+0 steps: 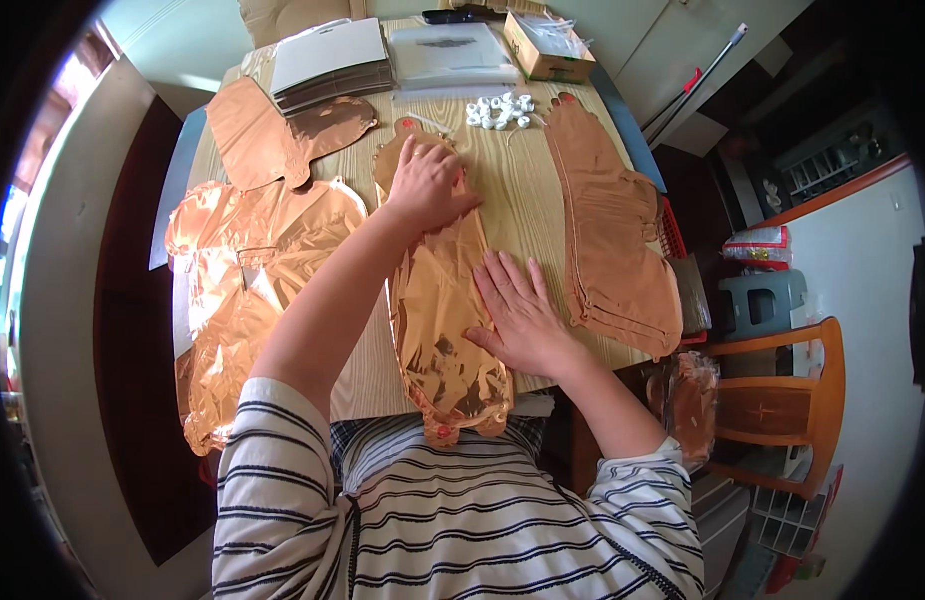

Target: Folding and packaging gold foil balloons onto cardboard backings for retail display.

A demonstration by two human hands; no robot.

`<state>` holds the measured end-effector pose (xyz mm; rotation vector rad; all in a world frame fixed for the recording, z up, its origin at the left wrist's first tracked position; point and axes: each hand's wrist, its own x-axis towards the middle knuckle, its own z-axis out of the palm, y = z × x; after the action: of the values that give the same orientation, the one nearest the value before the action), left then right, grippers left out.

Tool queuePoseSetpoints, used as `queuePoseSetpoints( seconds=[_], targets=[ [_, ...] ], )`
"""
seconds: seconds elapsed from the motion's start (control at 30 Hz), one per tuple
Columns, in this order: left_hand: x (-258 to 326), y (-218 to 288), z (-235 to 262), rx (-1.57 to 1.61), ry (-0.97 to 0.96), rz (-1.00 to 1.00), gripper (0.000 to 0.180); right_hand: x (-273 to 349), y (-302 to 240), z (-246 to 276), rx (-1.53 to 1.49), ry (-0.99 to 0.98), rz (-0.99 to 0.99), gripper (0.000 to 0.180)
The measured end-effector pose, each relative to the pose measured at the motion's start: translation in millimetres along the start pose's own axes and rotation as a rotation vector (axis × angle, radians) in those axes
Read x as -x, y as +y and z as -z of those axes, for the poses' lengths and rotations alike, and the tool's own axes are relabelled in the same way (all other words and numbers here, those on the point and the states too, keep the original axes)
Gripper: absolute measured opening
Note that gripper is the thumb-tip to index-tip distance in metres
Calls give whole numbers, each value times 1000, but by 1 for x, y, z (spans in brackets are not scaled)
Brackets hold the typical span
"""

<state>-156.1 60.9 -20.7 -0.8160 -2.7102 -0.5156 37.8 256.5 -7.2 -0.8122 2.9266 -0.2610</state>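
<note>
A long copper-coloured foil balloon, deflated and folded into a narrow strip, lies down the middle of the wooden table, its near end reaching the edge in front of me. My left hand is on its far part, fingers bent and drawn together over the foil, thumb out to the right; the fingertips are partly hidden. Flat against the balloon's right edge rests my right hand, its fingers stretched and spread, partly on the foil and partly on the wood.
Crumpled copper foil covers the table's left side, with another folded piece beyond. A flat foil balloon lies at right. Behind are white ribbon rolls, a stack of sheets, clear bags and a cardboard box. A wooden chair stands right.
</note>
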Motion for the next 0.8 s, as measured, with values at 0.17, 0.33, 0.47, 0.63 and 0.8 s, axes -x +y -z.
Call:
queuePoseSetpoints(
  seconds=[0.17,0.33,0.47,0.63,0.8],
  targets=[
    [-23,-24,-8,-90,44,107,89,-1,-2,3,-24,-3,-6,91],
    [-39,-28,-6,-141,47,243,85,0,-2,5,-52,10,3,89],
    [-31,-22,-4,-68,270,105,52,-1,-2,5,-42,15,12,90],
    [35,45,15,192,59,-301,15,0,0,-1,-4,0,-1,90],
    [57,48,7,190,68,-301,18,0,-2,0,7,23,-1,88]
  ],
)
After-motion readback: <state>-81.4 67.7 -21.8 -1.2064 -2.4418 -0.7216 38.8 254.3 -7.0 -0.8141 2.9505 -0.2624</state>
